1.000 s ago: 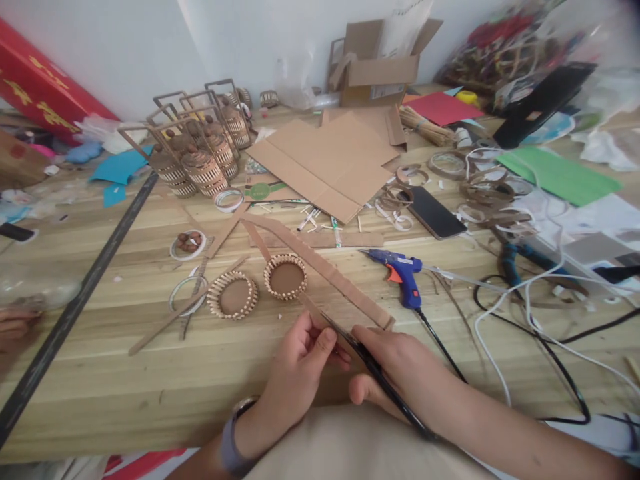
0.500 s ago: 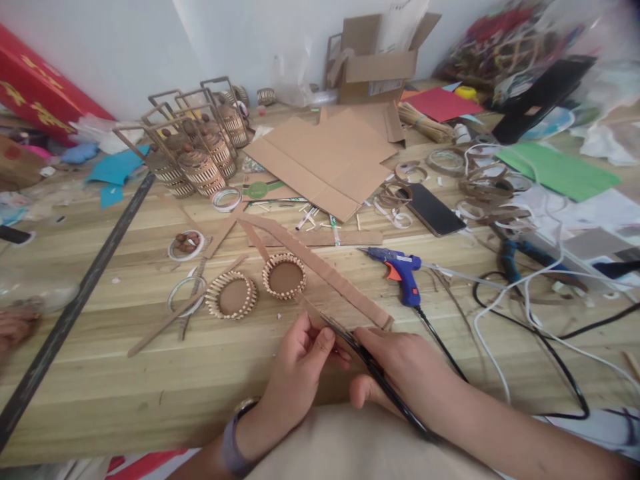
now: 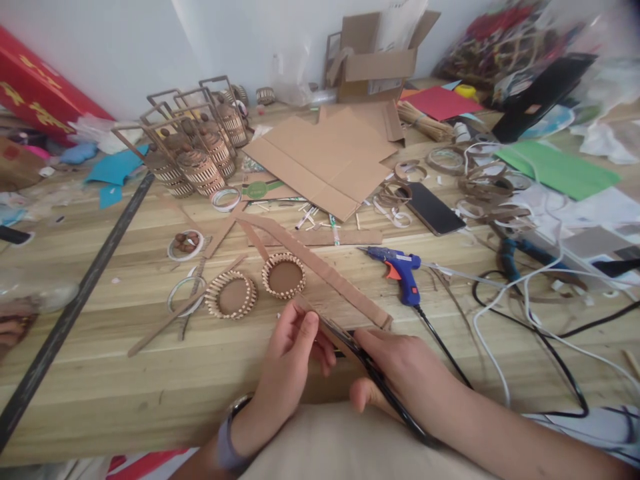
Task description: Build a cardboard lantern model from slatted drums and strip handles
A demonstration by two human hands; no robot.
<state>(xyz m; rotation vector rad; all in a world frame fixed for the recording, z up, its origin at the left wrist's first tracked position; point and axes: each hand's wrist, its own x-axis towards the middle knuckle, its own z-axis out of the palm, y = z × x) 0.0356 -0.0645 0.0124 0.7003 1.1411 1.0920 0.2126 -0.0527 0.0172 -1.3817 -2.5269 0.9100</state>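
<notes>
Presently, at the near side of the wooden table (image 3: 125,393), my right hand (image 3: 400,360) holds black scissors (image 3: 376,373), lying along a narrow cardboard strip (image 3: 327,332). My left hand (image 3: 287,357) pinches that strip near its far end. Since half a second ago, the left hand has shifted far and left, exposing more strip; in my judgement, it stands safer from cutting.

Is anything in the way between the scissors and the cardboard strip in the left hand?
Nothing visible. The left hand pinches the cardboard strip directly, and the scissors in the right hand have their blades right at it; exact blade contact is hard to make out.
</notes>
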